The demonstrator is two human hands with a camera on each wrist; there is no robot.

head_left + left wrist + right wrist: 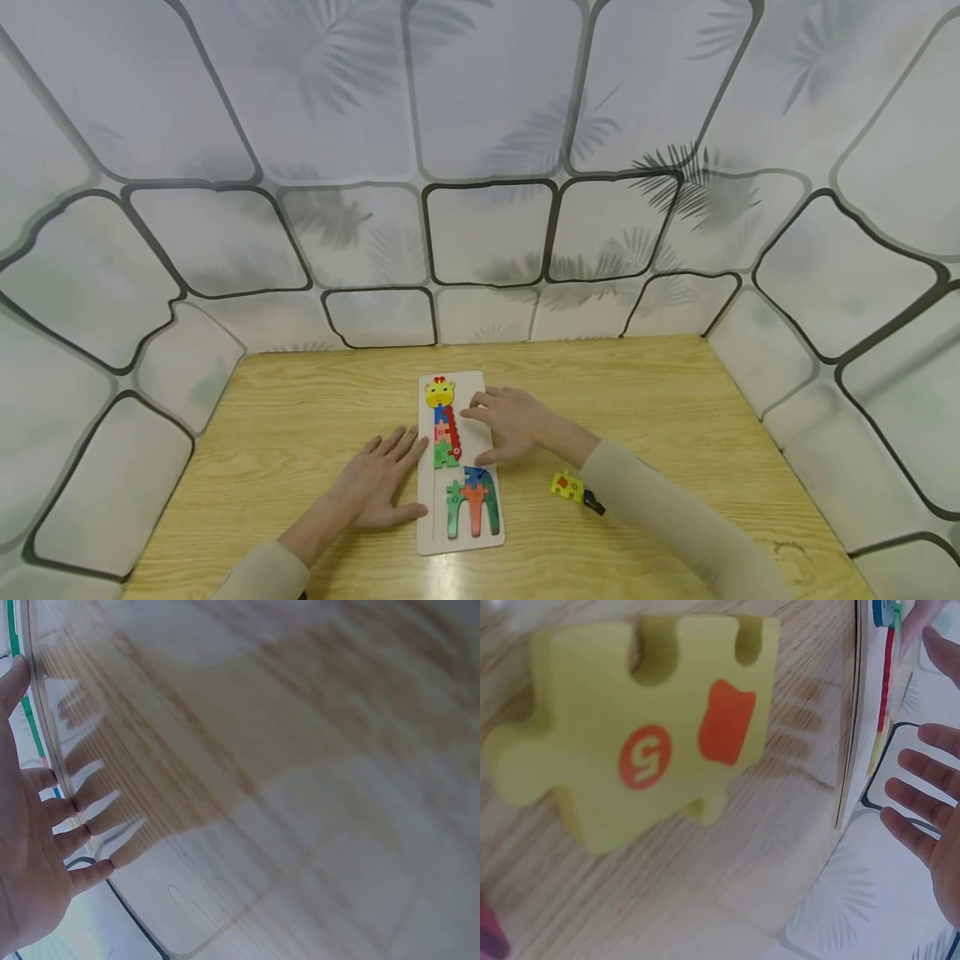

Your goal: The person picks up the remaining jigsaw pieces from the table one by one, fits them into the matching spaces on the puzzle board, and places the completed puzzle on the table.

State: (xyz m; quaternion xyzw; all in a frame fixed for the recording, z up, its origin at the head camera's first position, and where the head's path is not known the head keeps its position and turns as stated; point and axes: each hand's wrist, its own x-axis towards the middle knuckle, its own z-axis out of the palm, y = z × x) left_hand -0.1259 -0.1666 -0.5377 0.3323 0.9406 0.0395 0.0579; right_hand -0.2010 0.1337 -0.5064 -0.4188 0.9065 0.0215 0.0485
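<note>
A white puzzle board (474, 392) lies lengthwise on the table with a giraffe puzzle on it. The yellow giraffe head (440, 393) tops blue, pink and green neck pieces, with a red mane piece (453, 435) alongside. Lower down sit a blue piece (476, 477) and green and orange-red leg pieces (476, 504). My left hand (378, 483) has its fingers spread at the board's left edge, thumb lower down. From the right, my right hand (512, 423) reaches over the board, loosely bent fingers beside the mane and thumb apart, holding nothing.
A yellow puzzle piece (592, 720) marked 5 lies on the wooden table (637, 392), right of the board, near the right sleeve (667, 508). A small black thing (593, 502) is by that sleeve. Part of a pink object (489, 934) shows in the right wrist view. Patterned white walls (487, 233) enclose the table.
</note>
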